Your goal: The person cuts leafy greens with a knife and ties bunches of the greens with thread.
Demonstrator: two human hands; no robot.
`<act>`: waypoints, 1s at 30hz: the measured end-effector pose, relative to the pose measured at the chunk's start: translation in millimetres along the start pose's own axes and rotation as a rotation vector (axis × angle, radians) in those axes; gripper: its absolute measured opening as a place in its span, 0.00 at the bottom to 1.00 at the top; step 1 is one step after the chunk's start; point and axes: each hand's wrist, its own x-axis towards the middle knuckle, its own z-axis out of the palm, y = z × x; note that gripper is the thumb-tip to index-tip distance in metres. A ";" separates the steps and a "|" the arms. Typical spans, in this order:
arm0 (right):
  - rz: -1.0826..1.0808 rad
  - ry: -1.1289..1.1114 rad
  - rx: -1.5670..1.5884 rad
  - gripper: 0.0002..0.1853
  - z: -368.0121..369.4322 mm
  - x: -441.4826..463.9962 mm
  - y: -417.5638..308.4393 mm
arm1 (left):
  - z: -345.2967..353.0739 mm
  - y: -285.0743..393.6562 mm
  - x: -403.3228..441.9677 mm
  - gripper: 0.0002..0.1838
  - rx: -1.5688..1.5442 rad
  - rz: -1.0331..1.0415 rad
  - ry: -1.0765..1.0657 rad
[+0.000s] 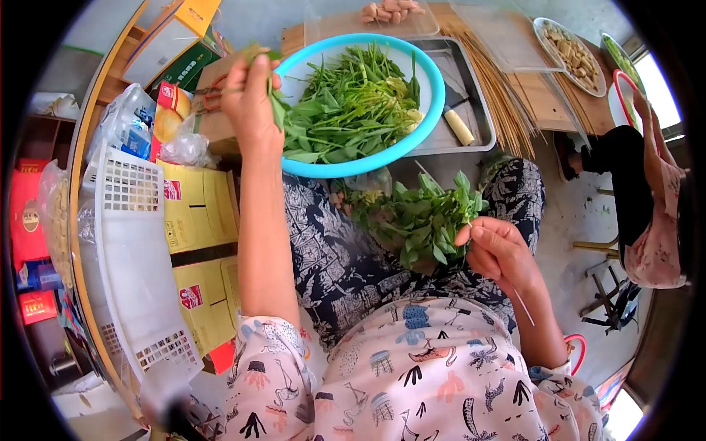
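Observation:
My left hand (254, 99) is raised at the left rim of the turquoise basin (435, 117), its fingers closed on a few leafy greens (277, 106). A heap of cut leafy greens (346, 110) fills much of the basin. Over my lap, my right hand (504, 253) pinches a thin skewer (523, 307), whose lower end sticks out below the palm. A bunch of leafy greens (434, 224) lies against the fingertips, and a pale tip shows above the leaves. The leaves hide whether the skewer runs through them.
Many bare skewers (489, 84) lie right of a metal tray (482, 140) holding a knife (459, 126). Behind are a plate of cut food (570, 55) and pinkish pieces (390, 11). Red-handled scissors (213, 95), boxes (195, 206) and a white basket (132, 242) stand left. Another person (654, 220) sits right.

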 end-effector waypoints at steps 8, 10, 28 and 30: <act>0.019 0.030 -0.002 0.14 -5.9 -4.0 0.6 | -13.1 32.4 12.2 0.07 -0.157 0.160 0.103; 0.028 0.035 0.009 0.14 -4.9 -4.1 6.6 | -15.3 31.8 18.1 0.07 -0.108 0.149 0.107; -0.022 0.010 -0.016 0.13 -4.8 -4.0 2.8 | 6.3 -33.3 -48.6 0.12 1.060 0.000 -1.095; -0.023 0.022 -0.015 0.13 -4.8 -6.2 1.9 | 2.9 -43.4 -45.6 0.13 1.054 0.047 -1.122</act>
